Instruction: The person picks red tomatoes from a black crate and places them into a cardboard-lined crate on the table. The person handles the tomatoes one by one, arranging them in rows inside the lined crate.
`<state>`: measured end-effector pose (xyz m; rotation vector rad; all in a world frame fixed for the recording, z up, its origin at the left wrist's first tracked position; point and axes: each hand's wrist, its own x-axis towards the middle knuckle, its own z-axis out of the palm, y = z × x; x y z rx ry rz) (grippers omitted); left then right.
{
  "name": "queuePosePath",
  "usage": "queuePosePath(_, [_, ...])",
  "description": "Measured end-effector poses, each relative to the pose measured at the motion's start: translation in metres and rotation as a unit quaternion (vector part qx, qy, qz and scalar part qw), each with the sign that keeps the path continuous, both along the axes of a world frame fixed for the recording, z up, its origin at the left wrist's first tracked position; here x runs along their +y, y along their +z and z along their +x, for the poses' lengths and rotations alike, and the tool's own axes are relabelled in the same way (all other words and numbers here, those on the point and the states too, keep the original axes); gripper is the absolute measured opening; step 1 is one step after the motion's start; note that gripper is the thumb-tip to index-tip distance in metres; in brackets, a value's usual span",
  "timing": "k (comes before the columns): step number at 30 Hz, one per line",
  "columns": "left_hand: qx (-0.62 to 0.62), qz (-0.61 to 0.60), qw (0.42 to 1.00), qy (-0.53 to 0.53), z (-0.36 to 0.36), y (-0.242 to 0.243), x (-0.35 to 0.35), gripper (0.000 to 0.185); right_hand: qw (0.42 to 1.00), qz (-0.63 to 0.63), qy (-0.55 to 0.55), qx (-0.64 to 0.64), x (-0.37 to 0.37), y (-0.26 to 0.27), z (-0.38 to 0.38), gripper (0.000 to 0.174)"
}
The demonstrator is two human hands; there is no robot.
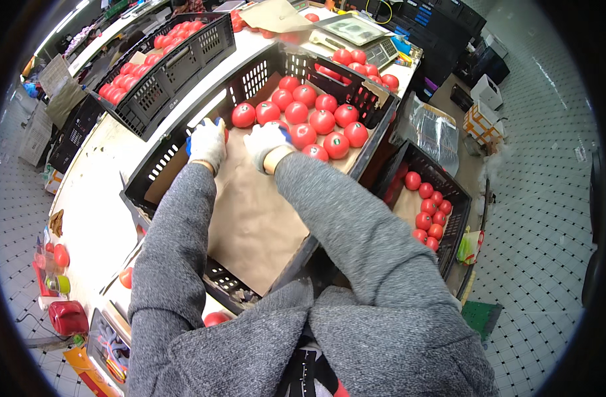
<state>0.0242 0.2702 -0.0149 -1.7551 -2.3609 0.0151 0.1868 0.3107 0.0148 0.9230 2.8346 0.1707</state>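
Note:
Before me stands a black plastic crate (pixel 283 54), lined with brown paper (pixel 256 223). Red tomatoes (pixel 323 121), several with small stickers, fill its far and right part in rows. My left hand (pixel 207 144), in a white and blue work glove, is at the crate's left wall; a bit of red shows at its right side, mostly hidden by the fingers. My right hand (pixel 268 141), gloved alike, reaches over the near edge of the rows, its fingers at a tomato partly covered by the hand. Whether either hand grips a tomato cannot be made out.
Another black crate of tomatoes (pixel 171 69) stands at the back left. A lower crate (pixel 462 238) with tomatoes is at the right. A weighing scale (pixel 377 52) and loose tomatoes (pixel 390 82) lie beyond the main crate. A red container (pixel 68 317) sits at the left.

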Motion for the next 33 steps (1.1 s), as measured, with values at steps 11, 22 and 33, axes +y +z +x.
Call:
queuePosePath(11, [-0.146, -0.113, 0.981, -0.062, -0.006, -0.031, 0.016, 0.072, 0.969, -0.144, 0.029, 0.197, -0.02, 0.033, 0.024, 0.044])
queuePosePath(22, [-0.034, -0.056, 0.998, -0.001, 0.004, -0.043, 0.024, 0.101, 0.857, -0.022, -0.254, 0.448, -0.166, -0.048, 0.351, 0.039])
queuePosePath(33, [-0.414, 0.059, 0.858, -0.299, 0.132, 0.083, 0.01, 0.051, 0.741, -0.276, -0.601, 0.117, -0.267, -0.193, 0.485, 0.069])
